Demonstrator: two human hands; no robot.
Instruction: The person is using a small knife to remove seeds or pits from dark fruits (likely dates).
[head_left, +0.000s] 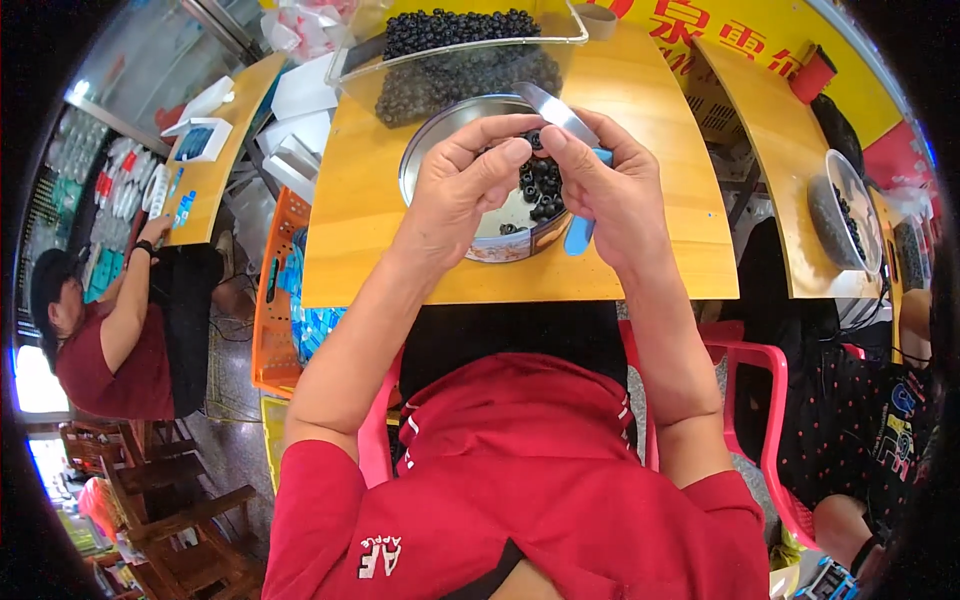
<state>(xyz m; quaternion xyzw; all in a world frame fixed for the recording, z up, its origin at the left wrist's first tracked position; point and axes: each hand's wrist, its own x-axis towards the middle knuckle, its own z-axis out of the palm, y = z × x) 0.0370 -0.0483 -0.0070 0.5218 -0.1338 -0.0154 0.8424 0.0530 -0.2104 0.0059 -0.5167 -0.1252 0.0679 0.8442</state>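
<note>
Fingers of the left hand point(462, 185) pinch 1 small dark berry at their tips, above the round metal tin point(440, 135) of dark berries point(540, 185). Right hand point(610, 190) grips a blue-handled knife point(570, 150), blade angled over the tin on the wooden table point(660, 150).

Surface: a square yellow wooden table point(640, 250), right under both hands.
Beneath the hands: a round metal tin point(440, 135) sits on it, its bottom scattered with small dark round berries point(540, 185).
Beyond the hands: a clear plastic tub point(450, 70), heaped with the same dark berries, just behind the tin at the far edge.
Far corner, right of the hands: a roll of brown tape point(600, 20).
Near edge: bare yellow wood, closest to the person's body.
</note>
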